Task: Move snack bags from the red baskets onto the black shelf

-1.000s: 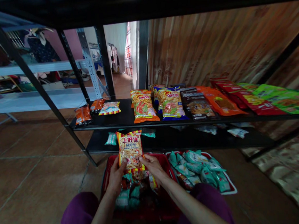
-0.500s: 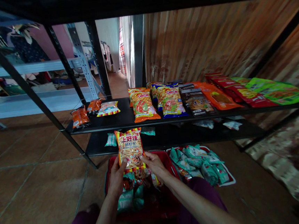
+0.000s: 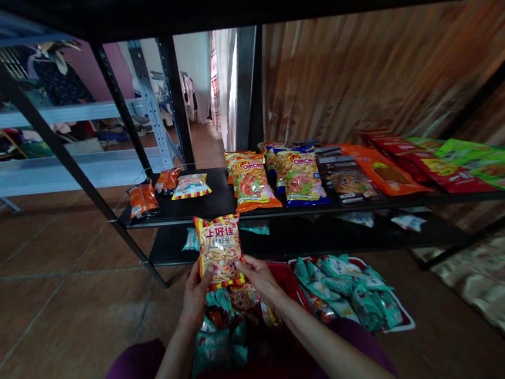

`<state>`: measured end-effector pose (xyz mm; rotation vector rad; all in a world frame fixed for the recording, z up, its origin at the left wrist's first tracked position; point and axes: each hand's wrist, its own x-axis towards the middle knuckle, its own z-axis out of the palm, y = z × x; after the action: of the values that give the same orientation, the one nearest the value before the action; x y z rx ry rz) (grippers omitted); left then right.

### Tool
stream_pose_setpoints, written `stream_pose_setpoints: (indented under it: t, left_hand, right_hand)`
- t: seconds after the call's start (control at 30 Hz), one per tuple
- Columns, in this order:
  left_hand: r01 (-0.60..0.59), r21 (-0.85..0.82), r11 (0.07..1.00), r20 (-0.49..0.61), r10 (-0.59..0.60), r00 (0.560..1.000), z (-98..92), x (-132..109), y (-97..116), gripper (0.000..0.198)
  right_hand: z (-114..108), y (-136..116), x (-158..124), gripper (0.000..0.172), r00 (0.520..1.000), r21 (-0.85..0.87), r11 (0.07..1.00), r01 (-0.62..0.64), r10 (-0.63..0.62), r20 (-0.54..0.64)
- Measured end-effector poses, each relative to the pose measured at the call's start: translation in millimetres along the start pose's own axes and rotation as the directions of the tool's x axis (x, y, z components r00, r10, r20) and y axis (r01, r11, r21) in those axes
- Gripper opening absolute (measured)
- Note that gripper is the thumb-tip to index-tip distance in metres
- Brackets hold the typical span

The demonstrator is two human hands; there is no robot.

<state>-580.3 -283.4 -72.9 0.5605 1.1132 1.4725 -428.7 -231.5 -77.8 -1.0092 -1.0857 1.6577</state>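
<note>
A yellow and red prawn cracker bag (image 3: 220,245) is held upright, its printed front facing me. My left hand (image 3: 196,291) grips its lower left corner with the thumb on the front. The lower right corner is pinched by my right hand (image 3: 260,278). Below the bag is a red basket (image 3: 289,280) with green packets (image 3: 213,349) and other snacks in it. Beyond my hands, a black shelf (image 3: 183,207) bears a similar bag lying flat (image 3: 191,185) between orange packets (image 3: 142,199) and upright orange snack bags (image 3: 254,183).
To the right, a second basket (image 3: 409,324) holds several green packets. Farther right on the shelf lie brown (image 3: 346,178), orange (image 3: 386,172) and green (image 3: 493,159) bags. A black post (image 3: 68,152) rises at the left, before a light blue rack (image 3: 51,116).
The view has shifted slightly, so the shelf and baskets appear farther right. Both hands still hold the prawn cracker bag, which stays nearly in the same place in view.
</note>
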Motion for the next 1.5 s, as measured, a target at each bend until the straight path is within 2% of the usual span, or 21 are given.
stream_pose_setpoints:
  t: [0.17,0.3,0.5,0.63,0.77,0.9,1.0,1.3,1.5]
  left_hand:
    - [0.005,-0.004,1.0,0.008,-0.005,1.0,5.6,3,2,0.067]
    - [-0.017,0.011,1.0,0.017,0.017,1.0,2.9,-3,8,0.064]
    - [-0.071,0.01,0.997,0.133,0.069,0.989,-1.2,-10,30,0.065]
    - [-0.098,0.034,0.995,0.093,0.094,0.991,5.1,5,48,0.063]
    - [-0.152,0.034,0.988,0.077,0.149,0.986,14.4,29,61,0.058]
    - [-0.17,0.066,0.983,0.128,0.16,0.979,23.3,51,72,0.053]
    - [-0.173,0.089,0.981,0.144,0.159,0.977,27.2,61,77,0.051]
    - [-0.193,0.143,0.971,0.116,0.178,0.977,28.3,75,75,0.048]
    - [-0.227,0.112,0.968,0.221,0.198,0.955,37.5,97,91,0.051]
  right_hand:
    - [-2,-1,1,0.048,1.0,0.011,1.0,0.014,-0.014,-0.024]
    - [3,-5,1,0.046,1.0,0.014,1.0,0.021,-0.021,-0.003]
    - [15,-11,3,0.049,0.995,-0.028,0.994,0.102,-0.102,0.012]
    - [24,-25,12,0.048,0.988,-0.025,0.988,0.154,-0.154,-0.023]
    - [27,-49,28,0.05,0.988,-0.07,0.987,0.147,-0.149,-0.029]
    - [25,-67,43,0.049,0.989,-0.144,0.983,0.113,-0.124,-0.075]
    - [24,-72,49,0.045,0.986,-0.173,0.98,0.1,-0.121,-0.112]
    - [25,-75,53,0.036,0.986,-0.188,0.977,0.102,-0.124,-0.111]
    - [20,-86,73,0.042,0.978,-0.227,0.964,0.14,-0.17,-0.12]
